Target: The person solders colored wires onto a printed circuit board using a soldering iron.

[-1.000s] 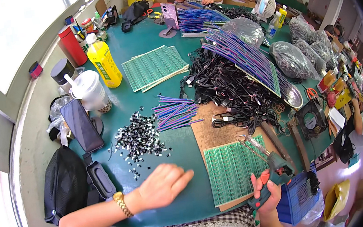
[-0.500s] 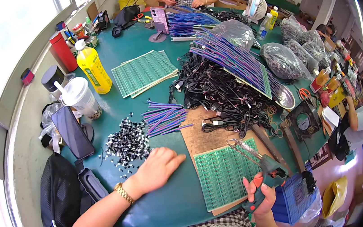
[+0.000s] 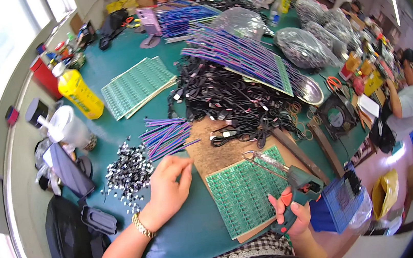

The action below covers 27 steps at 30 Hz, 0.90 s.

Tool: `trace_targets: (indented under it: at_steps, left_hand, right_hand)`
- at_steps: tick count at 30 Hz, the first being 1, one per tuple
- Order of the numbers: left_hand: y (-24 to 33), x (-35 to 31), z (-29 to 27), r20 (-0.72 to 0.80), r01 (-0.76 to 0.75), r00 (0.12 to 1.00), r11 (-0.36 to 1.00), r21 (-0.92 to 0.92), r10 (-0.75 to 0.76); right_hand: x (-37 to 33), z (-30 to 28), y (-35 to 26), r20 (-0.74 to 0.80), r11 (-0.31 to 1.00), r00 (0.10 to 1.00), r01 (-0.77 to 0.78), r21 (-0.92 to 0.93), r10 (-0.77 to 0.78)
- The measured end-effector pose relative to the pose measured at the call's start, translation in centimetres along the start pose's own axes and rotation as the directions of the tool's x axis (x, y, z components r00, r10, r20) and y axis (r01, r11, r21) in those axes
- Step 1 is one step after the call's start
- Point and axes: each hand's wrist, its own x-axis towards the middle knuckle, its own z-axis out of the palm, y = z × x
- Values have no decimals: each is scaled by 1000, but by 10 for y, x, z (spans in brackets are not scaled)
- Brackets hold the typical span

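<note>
My right hand [image 3: 298,217] grips a green soldering gun [image 3: 303,183] by its handle. Its metal tip points up and left, over the top of a green circuit board panel [image 3: 235,197]. That panel lies on a brown board [image 3: 209,152] in front of me. My left hand [image 3: 168,186], a gold watch on its wrist, is held over the table left of the panel. Its fingers are curled together; anything between them is hidden. Beside it lie a heap of small black-and-silver connectors [image 3: 128,172] and a bunch of purple-and-blue wires [image 3: 166,136].
Black cables [image 3: 234,100] are heaped beyond the board, with long wire bundles [image 3: 239,55] on top. More panels [image 3: 137,86] lie to the left. A yellow bottle [image 3: 79,94], a cup [image 3: 69,127] and a phone [image 3: 67,169] line the left edge. Metal bars [image 3: 300,156] and a fan [image 3: 338,119] are right.
The view has shifted, so the table's things sit further left. My left hand has turned and its fingers have curled in. The soldering gun stays in my right hand.
</note>
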Motion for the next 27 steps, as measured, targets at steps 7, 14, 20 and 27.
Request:
trace_targets:
  at_steps: [7,14,20,27]
  left_hand:
    - [-20,-17,17,72,-88,993,990,-109,96]
    - [-20,-16,18,78,-6,997,985,-173,20]
    - [-18,-22,21,102,187,981,944,-272,-165]
    - [-11,-19,14,130,283,958,922,-265,-257]
  right_hand:
    - [-3,-10,6,127,999,992,16,48,-22]
    - [-6,-19,14,188,991,980,45,127,-68]
    - [-8,-16,14,188,992,977,85,91,-101]
    - [-10,-13,13,199,993,973,118,25,-120]
